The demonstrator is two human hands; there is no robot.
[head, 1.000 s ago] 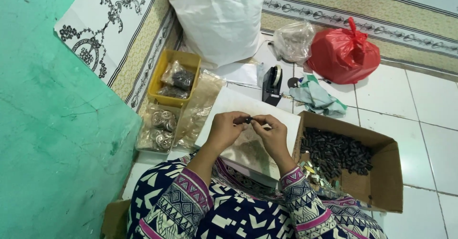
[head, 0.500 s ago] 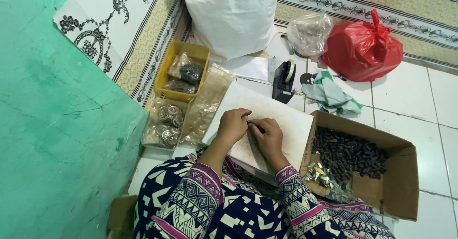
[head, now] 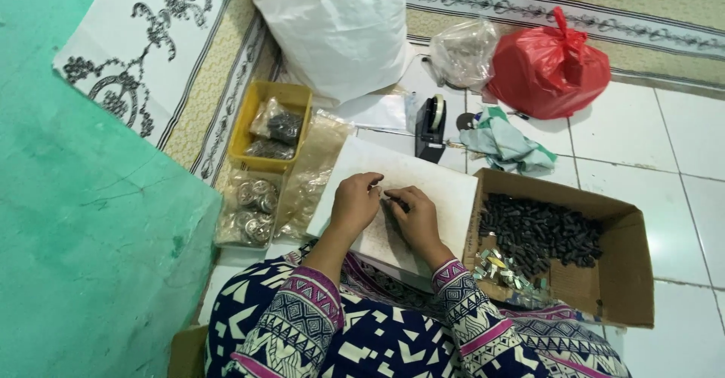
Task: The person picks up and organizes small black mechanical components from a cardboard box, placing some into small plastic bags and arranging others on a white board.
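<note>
A small dark piece (head: pixel 394 197) sits between the two hands, over the flat white board (head: pixel 445 189) that lies across the person's lap. The left hand (head: pixel 355 204) is curled, fingers bent inward with the fingertips meeting the piece at its left end; the right hand (head: pixel 415 218) is likewise half closed, thumb and forefinger pinched on the same piece from the right. Both hands rest low on the board, close enough that their fingertips nearly touch — what exactly the piece is cannot be made out at this size.

Just to the right of the board stands an open brown cardboard box (head: pixel 627 272), holding a heap of small dark grey parts (head: pixel 540 233) and, in its near corner, a cluster of small shiny silvery bits (head: pixel 502 271). To the left lie clear plastic bags of round metal pieces (head: pixel 249 208), and beyond them a yellow plastic tray (head: pixel 245 132) with more bagged parts.

Behind the board are a black tape dispenser (head: pixel 430 129), a crumpled green-and-white cloth (head: pixel 506 142), a knotted red plastic bag (head: pixel 547 64), a clear plastic bag (head: pixel 462 52) and a large white sack (head: pixel 332 23) — all on a white tiled floor (head: pixel 680 144). A teal wall (head: pixel 68 234) fills the left side.
</note>
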